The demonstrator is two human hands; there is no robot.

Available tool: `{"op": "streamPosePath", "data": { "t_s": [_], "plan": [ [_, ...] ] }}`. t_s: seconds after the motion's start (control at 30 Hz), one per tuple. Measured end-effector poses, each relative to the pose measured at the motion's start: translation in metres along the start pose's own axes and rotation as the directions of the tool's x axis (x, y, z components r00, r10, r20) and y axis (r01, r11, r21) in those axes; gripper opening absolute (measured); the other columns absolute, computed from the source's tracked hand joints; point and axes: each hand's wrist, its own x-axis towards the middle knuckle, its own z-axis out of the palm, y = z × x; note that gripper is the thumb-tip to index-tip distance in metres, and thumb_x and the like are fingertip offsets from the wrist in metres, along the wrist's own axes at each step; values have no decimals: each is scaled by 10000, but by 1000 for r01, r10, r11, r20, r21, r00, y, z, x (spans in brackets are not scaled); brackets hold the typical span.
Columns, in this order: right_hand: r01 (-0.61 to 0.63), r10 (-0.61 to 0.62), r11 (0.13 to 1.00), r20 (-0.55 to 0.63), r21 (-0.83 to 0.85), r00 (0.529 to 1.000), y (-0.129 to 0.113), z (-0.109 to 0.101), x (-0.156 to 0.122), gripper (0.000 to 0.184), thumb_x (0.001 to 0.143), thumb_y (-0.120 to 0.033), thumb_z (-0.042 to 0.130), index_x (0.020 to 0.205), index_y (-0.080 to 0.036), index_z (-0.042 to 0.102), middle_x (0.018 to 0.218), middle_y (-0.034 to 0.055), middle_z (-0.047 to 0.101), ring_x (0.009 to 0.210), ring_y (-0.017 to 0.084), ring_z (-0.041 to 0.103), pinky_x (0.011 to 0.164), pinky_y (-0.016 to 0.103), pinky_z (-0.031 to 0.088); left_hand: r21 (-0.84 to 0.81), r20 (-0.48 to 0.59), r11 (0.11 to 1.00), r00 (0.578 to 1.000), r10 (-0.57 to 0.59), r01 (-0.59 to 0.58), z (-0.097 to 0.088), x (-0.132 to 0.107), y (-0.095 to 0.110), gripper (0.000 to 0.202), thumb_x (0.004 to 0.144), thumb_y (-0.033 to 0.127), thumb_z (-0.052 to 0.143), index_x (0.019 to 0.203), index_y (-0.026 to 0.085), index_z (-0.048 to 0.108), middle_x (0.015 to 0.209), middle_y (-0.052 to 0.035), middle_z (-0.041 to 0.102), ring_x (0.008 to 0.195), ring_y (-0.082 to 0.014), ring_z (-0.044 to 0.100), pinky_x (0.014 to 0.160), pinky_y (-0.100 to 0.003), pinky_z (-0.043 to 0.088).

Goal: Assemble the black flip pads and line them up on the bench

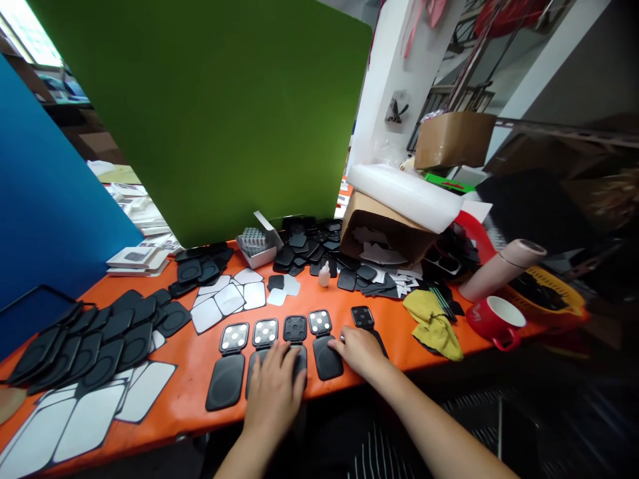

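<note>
Five black pad units [226, 381] sit in a row at the near edge of the orange table [190, 406], each a small square head above a larger rounded pad. Four heads show pale dots; the middle one [295, 328] is all black.

Left hand [273, 389]: palm down, fingers spread flat and released across the second and third pads, gripping nothing. Right hand [360, 350]: palm down over the fifth unit's pad, fingers loosely bent with the tips touching the fourth pad [327, 357]; no grasp visible.

Containers:
- cardboard box [372, 216] tipped on its side behind the row, mouth toward the camera, white cut pieces inside and spilling out in front
- small grey tray [257, 256] with its lid up, packed with small grey parts (too small to identify)
- red mug [492, 326] upright at right, white inside, contents not visible
- yellow basket [566, 303] behind the mug, dark items inside
- second cardboard box [454, 140] further back, contents hidden

A white foam roll [404, 193] lies on top of the tipped box. A yellow cloth [434, 322] lies between the row and the mug. A small white bottle [324, 274] stands behind the row. Loose black pads [100, 332] and white sheets [80, 419] are heaped at left.
</note>
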Motion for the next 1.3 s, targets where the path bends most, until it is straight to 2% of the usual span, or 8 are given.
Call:
{"op": "streamPosePath", "data": {
  "t_s": [0.2,0.33,0.43,0.6,0.73,0.87,1.1,1.3],
  "plan": [
    [117,-113,988,-42,104,993,5,-10,-16,258,863,-297,355,888,-192,590,908,59,620,865,171,557,739,252,380,141,-1,981,991,-132,131,-2,2,4,462,766,371,485,1191,190,487,1171,-130,521,1215,-329,299,977,-579,59],
    [114,-94,963,-92,245,991,7,-6,-27,308,871,-354,346,1058,-222,551,1034,58,598,959,190,538,805,282,391,144,30,977,987,-160,154,-2,10,6,634,711,371,556,1269,112,400,1072,-155,538,1054,-307,434,951,-469,216],
    [100,-76,959,-100,265,992,2,-2,-35,317,880,-356,325,1051,-196,539,1042,80,590,974,207,530,821,308,388,-17,60,969,967,-247,248,-7,19,3,693,672,332,592,1286,103,368,1037,-161,541,1007,-310,455,903,-429,277],
    [213,-194,908,-89,360,977,-20,-5,-45,253,891,-329,332,971,-206,538,959,49,607,899,175,550,766,267,402,-576,202,741,939,-278,344,-16,23,-5,405,748,291,472,1127,163,537,1021,-119,583,968,-290,513,836,-396,367],
    [295,-278,896,-98,331,955,-45,-7,-48,217,900,-289,326,939,-213,526,904,29,603,847,160,542,725,257,391,-705,297,620,937,-182,344,-23,10,-2,383,760,263,431,1105,137,539,976,-78,637,949,-233,567,802,-315,435],
    [334,-319,919,-100,208,942,-67,-8,-48,155,877,-270,386,886,-200,523,867,31,605,827,174,534,719,272,374,-836,317,421,936,-152,352,-30,-9,9,458,749,210,451,1203,147,464,1164,-80,565,1094,-227,491,914,-330,379],
    [406,-408,913,-82,-35,909,-81,-11,-50,167,873,-237,371,843,-190,529,828,41,587,788,179,506,717,289,358,-713,209,653,967,-148,254,-28,-28,16,495,854,273,368,1332,167,292,1356,-96,368,1238,-200,331,1021,-345,253],
    [425,-427,903,-30,-65,904,-80,-11,-54,199,883,-229,337,868,-182,529,832,53,575,803,180,492,734,299,358,-682,228,687,965,-127,251,-22,-32,16,520,860,254,357,1357,166,233,1343,-119,382,1226,-214,353,1014,-382,270]
  ]
}}
